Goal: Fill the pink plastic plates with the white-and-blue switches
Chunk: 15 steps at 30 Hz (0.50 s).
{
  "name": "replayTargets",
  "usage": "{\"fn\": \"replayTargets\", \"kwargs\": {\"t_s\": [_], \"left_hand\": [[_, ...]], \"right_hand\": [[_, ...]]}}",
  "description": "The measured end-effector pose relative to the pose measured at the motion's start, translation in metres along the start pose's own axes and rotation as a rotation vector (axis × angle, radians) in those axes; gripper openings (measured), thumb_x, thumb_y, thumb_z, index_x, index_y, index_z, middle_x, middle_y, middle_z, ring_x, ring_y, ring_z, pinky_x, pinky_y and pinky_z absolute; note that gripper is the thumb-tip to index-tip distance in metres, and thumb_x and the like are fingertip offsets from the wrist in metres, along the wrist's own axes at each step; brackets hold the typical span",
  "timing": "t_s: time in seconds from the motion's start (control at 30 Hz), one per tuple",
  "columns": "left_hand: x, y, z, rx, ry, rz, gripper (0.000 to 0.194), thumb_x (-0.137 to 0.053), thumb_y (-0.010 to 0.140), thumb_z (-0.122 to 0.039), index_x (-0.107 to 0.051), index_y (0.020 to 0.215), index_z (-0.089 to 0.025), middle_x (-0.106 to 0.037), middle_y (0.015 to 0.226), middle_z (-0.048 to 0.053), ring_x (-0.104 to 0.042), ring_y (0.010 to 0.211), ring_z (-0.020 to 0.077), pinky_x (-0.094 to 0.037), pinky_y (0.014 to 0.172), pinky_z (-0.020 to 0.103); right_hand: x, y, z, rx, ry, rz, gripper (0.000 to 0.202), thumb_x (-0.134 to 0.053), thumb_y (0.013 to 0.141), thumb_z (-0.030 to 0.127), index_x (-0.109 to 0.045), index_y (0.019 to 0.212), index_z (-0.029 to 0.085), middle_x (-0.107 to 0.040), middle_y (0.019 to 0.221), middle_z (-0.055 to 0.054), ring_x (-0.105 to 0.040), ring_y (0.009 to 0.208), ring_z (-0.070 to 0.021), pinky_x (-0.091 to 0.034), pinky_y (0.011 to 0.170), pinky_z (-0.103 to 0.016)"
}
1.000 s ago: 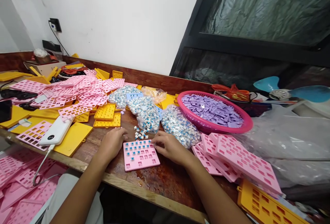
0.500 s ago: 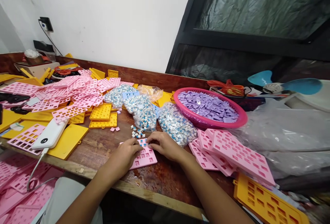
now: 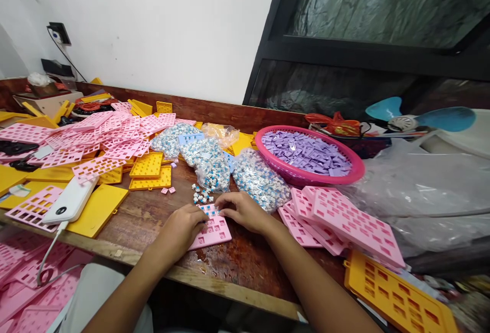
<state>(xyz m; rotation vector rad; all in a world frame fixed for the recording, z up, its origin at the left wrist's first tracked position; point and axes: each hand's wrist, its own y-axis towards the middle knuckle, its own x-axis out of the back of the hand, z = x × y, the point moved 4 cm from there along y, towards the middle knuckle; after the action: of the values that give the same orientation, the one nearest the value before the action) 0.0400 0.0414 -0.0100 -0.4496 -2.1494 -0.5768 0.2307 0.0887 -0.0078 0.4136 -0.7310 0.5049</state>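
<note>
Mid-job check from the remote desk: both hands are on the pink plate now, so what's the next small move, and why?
Probably press the piece under the right hand into the pink plate while the left hand steadies it. Its nearer slots look empty, and loose blue-and-white switches lie just behind it for the next pick.

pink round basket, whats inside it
The pink round plastic basket holds a heap of small lilac plastic keycaps, filling it almost to the rim. Whatever lies beneath the top layer, and the basket's bottom, is covered.
</note>
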Motion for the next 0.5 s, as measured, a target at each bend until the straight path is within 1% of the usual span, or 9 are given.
{"fn": "replayTargets", "kwargs": {"t_s": [0.13, 0.2, 0.33, 0.43, 0.5], "left_hand": [[-0.0043, 0.0019, -0.0016, -0.044, -0.034, 0.010, 0.026, -0.053, 0.096, -0.012, -0.078, 0.095, -0.021, -0.076, 0.099, 0.006, -0.065, 0.096, 0.0202, -0.049, 0.087, 0.030], [-0.0053, 0.0028, -0.0016, -0.024, -0.032, 0.007, 0.028, -0.052, 0.096, -0.012, -0.079, 0.094, -0.020, -0.075, 0.100, 0.007, -0.066, 0.094, 0.0199, -0.049, 0.087, 0.029], [-0.0055, 0.0034, -0.0032, 0.034, 0.010, 0.009, 0.030, -0.050, 0.097, -0.014, -0.079, 0.093, -0.021, -0.073, 0.099, 0.007, -0.066, 0.087, 0.0187, -0.049, 0.080, 0.028], [-0.0062, 0.0030, -0.0049, 0.055, 0.068, -0.011, 0.027, -0.051, 0.095, -0.013, -0.077, 0.099, -0.021, -0.074, 0.098, 0.007, -0.066, 0.094, 0.0214, -0.049, 0.084, 0.030], [-0.0067, 0.0022, -0.0042, 0.080, 0.082, -0.035, 0.026, -0.052, 0.095, -0.013, -0.075, 0.102, -0.021, -0.075, 0.101, 0.007, -0.066, 0.099, 0.0227, -0.048, 0.087, 0.032]], "right_hand": [[-0.0005, 0.0004, 0.0014, -0.011, -0.019, 0.006, 0.016, -0.068, 0.085, 0.013, -0.073, 0.097, 0.022, -0.076, 0.095, -0.002, -0.070, 0.087, -0.0192, -0.052, 0.080, -0.029], [-0.0025, 0.0015, 0.0021, -0.010, -0.049, 0.027, 0.016, -0.068, 0.084, 0.011, -0.073, 0.094, 0.021, -0.076, 0.091, -0.002, -0.071, 0.084, -0.0189, -0.052, 0.078, -0.028], [-0.0056, 0.0028, 0.0029, 0.001, -0.083, 0.049, 0.017, -0.067, 0.082, 0.007, -0.072, 0.090, 0.021, -0.074, 0.085, -0.002, -0.070, 0.080, -0.0184, -0.051, 0.073, -0.027], [-0.0049, 0.0016, 0.0013, -0.019, 0.013, 0.043, 0.014, -0.067, 0.083, 0.011, -0.071, 0.092, 0.020, -0.074, 0.087, -0.002, -0.070, 0.080, -0.0184, -0.052, 0.074, -0.028], [-0.0038, 0.0003, -0.0006, -0.042, 0.096, 0.055, 0.010, -0.069, 0.083, 0.016, -0.071, 0.092, 0.020, -0.074, 0.087, -0.002, -0.070, 0.080, -0.0185, -0.053, 0.075, -0.028]]}}
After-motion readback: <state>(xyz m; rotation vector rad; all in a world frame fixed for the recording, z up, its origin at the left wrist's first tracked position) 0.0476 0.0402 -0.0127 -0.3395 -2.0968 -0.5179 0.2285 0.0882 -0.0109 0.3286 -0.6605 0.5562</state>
